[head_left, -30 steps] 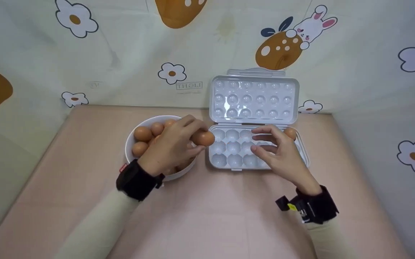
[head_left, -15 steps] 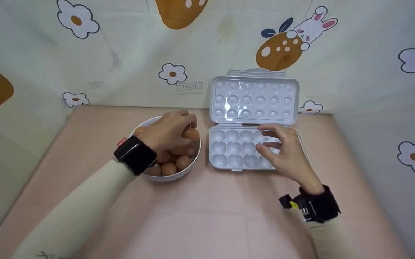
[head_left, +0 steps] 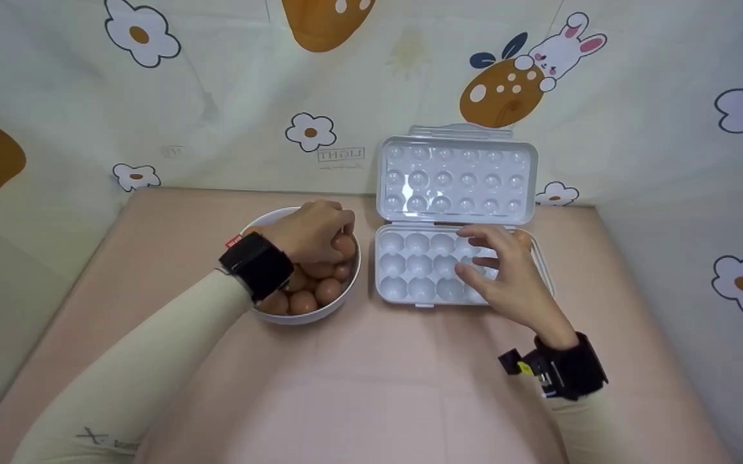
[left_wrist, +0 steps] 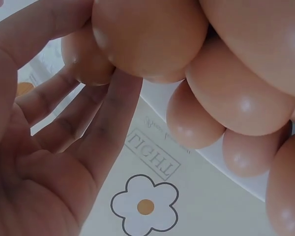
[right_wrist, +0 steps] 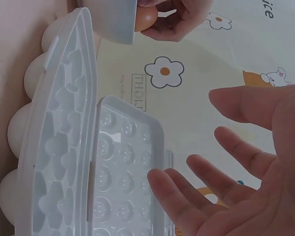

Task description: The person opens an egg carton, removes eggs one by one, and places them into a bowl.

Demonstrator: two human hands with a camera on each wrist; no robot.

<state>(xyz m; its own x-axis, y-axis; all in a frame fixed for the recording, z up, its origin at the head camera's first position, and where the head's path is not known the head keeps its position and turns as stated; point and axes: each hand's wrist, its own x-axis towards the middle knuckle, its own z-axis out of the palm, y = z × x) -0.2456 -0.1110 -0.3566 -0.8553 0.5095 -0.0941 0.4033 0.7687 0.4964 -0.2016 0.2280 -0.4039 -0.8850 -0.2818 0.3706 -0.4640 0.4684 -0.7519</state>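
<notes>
My left hand reaches over the white bowl, which is filled with brown eggs. Its fingers and thumb curl round a brown egg near the bowl's right rim. In the left wrist view, more eggs crowd beside that hand. My right hand, holding nothing, hovers over the right part of the egg tray, fingers spread and gently bent. One egg sits in the tray's back right corner, partly hidden by the right hand. The other visible cups at the left have no eggs.
The tray's dimpled lid stands raised at the back, near the printed cloth wall. A pink cloth covers the table. Both wrists wear black straps.
My left hand, holding an egg, has moved back leftward from between the bowl and tray to over the bowl, then slightly lower. The right hand has barely shifted.
</notes>
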